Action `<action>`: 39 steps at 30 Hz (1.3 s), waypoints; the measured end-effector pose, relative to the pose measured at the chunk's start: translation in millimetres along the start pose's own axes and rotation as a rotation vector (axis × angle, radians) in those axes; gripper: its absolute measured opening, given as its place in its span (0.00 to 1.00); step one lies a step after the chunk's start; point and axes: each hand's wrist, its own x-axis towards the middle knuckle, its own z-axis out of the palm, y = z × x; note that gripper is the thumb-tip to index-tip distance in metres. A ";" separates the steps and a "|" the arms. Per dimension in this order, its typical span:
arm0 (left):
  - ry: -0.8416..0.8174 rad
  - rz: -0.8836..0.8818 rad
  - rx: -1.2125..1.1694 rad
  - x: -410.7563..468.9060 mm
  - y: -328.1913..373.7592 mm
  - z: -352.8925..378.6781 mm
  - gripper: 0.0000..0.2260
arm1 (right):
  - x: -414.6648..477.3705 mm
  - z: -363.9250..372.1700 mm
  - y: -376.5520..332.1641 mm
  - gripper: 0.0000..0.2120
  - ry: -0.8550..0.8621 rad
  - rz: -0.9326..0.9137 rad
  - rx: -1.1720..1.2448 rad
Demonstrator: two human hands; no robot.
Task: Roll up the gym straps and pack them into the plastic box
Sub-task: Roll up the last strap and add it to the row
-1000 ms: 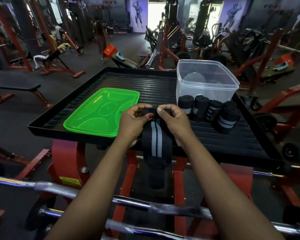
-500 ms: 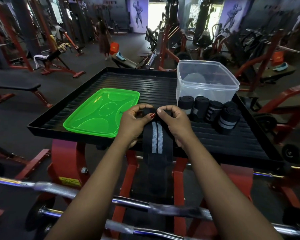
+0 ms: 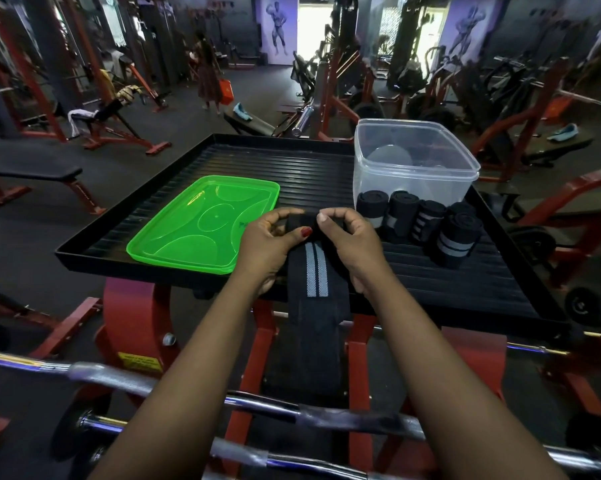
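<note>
Gym machines surround the black tray (image 3: 327, 161); your left hand (image 3: 268, 244) and right hand (image 3: 352, 244) both pinch the strap's (image 3: 314, 271) rolled end, fingers curled.

Shorter striped stretch on strap (image 3: 313, 320)

Dim gym, dark floor (image 3: 202, 133): daylight floods a doorway (image 3: 311, 22) at 12 o'clock, flanked by bodybuilder posters (image 3: 278, 29). Red-framed machines (image 3: 330, 88) crowd the room, with a flat bench (image 3: 29, 164) at 9 o'clock and chrome barbells (image 3: 112, 377) at 6 o'clock.
</note>
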 end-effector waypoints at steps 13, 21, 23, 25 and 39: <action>-0.013 -0.166 0.029 3.6 0.9 -1.3 0.13 | -0.8 -3.6 -2.8 0.09 0.053 -0.060 -0.106; -0.035 -0.208 0.015 8.2 -4.1 -2.1 0.12 | -2.1 -4.7 -4.7 0.18 0.033 -0.085 -0.095; -0.036 -0.189 -0.021 8.2 -3.5 -2.4 0.10 | -1.9 -4.4 -3.7 0.17 0.024 -0.084 -0.084; -0.033 -0.183 -0.040 7.4 -2.2 -1.8 0.09 | -2.3 -3.5 -3.4 0.18 0.007 -0.081 -0.074; -0.066 -0.168 -0.063 9.6 -1.9 -5.5 0.09 | 0.5 -8.5 -4.3 0.12 0.069 0.122 0.026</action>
